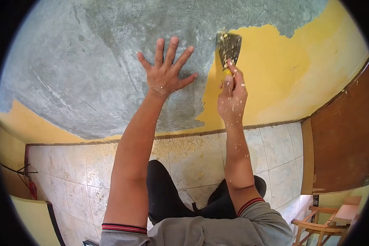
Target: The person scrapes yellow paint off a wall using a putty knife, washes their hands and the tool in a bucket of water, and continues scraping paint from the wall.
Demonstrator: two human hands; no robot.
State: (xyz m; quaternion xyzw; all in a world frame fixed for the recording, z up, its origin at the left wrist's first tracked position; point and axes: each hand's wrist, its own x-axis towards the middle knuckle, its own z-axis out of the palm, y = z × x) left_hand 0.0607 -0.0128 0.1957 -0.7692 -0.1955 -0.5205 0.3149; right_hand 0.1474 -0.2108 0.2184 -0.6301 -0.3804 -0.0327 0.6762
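My left hand [165, 71] lies flat with its fingers spread on the bare grey part of the wall [110, 78]. To its right, my right hand [232, 94] grips the yellow handle of a putty knife [229, 47]. The knife's wide metal blade points up and meets the wall near the ragged border between grey surface and yellow paint [270, 69]. Pale paint flakes speckle the blade, my right hand and my right forearm.
Paint crumbs [176, 144] litter the tiled floor [201, 168] along the wall's base. A brown wooden door [344, 131] stands at the right, with a wooden chair [315, 225] below it. Something red [33, 190] is at the far left.
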